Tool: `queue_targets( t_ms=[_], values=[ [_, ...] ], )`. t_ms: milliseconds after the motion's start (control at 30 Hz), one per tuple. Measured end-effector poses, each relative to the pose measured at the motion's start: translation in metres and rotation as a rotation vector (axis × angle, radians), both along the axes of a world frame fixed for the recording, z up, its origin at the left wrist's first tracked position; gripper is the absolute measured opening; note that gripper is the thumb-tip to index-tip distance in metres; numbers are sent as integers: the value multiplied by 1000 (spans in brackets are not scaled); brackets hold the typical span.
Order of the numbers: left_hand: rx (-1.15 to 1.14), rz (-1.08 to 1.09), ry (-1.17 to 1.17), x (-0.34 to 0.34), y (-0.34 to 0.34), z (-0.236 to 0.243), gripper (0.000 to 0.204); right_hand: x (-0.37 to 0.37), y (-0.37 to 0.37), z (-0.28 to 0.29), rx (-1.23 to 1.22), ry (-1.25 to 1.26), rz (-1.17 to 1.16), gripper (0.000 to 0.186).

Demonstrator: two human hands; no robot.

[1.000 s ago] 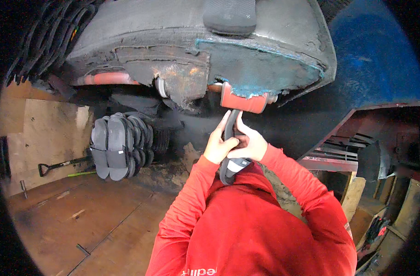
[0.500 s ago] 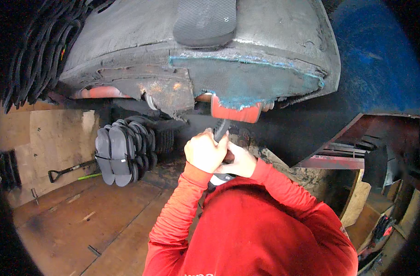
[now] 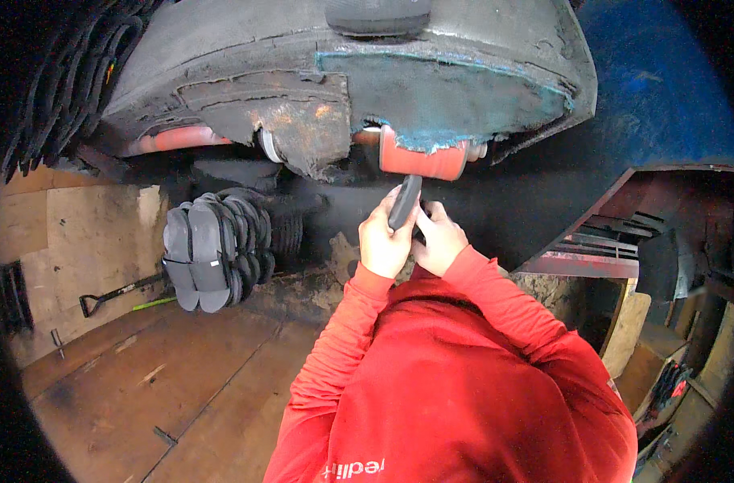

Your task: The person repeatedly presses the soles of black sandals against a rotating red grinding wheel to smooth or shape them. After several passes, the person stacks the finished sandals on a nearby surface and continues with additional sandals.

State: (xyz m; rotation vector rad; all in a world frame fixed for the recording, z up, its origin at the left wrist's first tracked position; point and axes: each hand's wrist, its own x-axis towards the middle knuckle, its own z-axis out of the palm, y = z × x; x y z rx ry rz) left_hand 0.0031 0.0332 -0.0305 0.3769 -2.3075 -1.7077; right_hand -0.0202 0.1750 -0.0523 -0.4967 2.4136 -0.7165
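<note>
Both your left hand [image 3: 385, 241] and right hand [image 3: 438, 239] clench the roller [image 3: 422, 161] handle — the blue patch [image 3: 447, 97] at upper centre looks coated, its edges ragged.

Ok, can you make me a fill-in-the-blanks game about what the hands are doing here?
1. Both hands, the left hand and right hand, grip one dark ____.
2. The roller on top of it is coloured ____.
3. The roller presses on a big worn ____.
4. A shovel lies on the ____ floor.

Missing words: handle; red; tyre; wooden
</note>
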Motion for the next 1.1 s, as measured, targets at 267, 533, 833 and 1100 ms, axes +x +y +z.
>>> queue_targets(
  t_ms=[267,533,833,1100],
  values=[
    [-410,-34,10,-10,-12,39,34,1,-21,-14,-248,508,-86,56],
    [-627,-148,-302,-29,-13,32,35,-1,-6,-1,-271,13,-103,74],
    [-118,-113,-67,0,-4,45,35,2,-6,-2,-152,534,-179,43],
    [-212,-86,24,44,-35,48,39,18,15,-33,-1372,-903,-719,64]
  ],
)
